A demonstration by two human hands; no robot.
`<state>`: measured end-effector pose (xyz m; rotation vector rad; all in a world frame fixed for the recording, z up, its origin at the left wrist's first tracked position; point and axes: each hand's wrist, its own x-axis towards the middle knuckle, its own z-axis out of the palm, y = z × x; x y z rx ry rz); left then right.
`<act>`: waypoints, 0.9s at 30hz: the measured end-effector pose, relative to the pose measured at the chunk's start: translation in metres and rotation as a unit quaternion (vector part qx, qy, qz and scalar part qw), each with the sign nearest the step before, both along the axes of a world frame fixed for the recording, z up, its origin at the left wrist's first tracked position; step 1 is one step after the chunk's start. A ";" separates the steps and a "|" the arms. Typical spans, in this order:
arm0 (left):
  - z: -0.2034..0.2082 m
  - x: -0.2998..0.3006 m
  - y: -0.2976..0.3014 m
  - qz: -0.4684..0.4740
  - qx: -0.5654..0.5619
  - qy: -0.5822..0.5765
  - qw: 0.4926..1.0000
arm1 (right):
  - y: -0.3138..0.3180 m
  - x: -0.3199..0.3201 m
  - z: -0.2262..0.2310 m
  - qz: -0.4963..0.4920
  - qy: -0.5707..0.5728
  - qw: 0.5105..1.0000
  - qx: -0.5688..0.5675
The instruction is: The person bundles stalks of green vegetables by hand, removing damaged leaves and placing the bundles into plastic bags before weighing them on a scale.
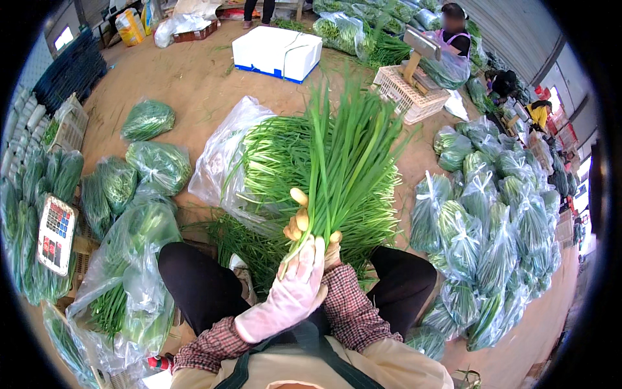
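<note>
A bunch of long-leaved garlic chives [343, 155] stands upright before me, leaves fanned upward. My right hand [300, 220] grips its lower stems from behind, tan fingertips showing on the left and the thumb on the right; its palm is hidden. My left hand [295, 292], in a pale pink-white glove, closes over the stem ends from the front. One loose stalk [288, 258] slants out to the left beside the gloved fingers. Just beyond lies a big heap of garlic chives [275, 152], partly on a clear plastic sheet [223, 146].
Bagged greens [479, 240] are piled at right, more bags [159, 165] at left. Near left stands a scale's keypad [57, 233]. Farther off are a white foam box [276, 52], a crate [408, 94] with a scale on top, and a person [453, 42] at work.
</note>
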<state>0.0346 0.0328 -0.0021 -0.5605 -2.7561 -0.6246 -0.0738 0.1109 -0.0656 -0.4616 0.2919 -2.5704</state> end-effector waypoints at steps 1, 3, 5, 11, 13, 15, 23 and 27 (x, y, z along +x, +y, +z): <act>0.008 0.002 -0.004 -0.048 0.036 -0.038 0.997 | 0.004 -0.003 -0.002 0.014 0.021 0.999 -0.020; 0.015 0.011 -0.027 -0.094 0.158 -0.089 0.979 | 0.007 0.000 0.003 -0.012 0.050 0.996 0.079; 0.013 0.026 -0.054 -0.042 0.287 -0.152 0.945 | 0.007 0.003 0.015 0.002 0.048 0.991 0.121; -0.015 -0.035 -0.076 -0.108 0.726 -0.254 0.629 | 0.005 0.015 0.035 0.098 0.029 0.970 0.222; -0.047 -0.038 -0.059 -0.074 0.722 -0.232 0.648 | -0.004 0.016 0.030 0.031 -0.003 0.968 0.249; -0.064 -0.047 -0.050 0.001 0.783 -0.301 0.544 | -0.008 0.008 -0.008 -0.036 -0.036 0.924 0.379; -0.166 -0.067 -0.031 0.133 0.799 -0.295 0.506 | -0.009 0.005 -0.030 -0.114 -0.013 0.784 0.611; -0.160 -0.078 -0.007 0.126 0.760 -0.199 0.606 | -0.006 -0.005 -0.055 -0.125 0.010 0.748 0.652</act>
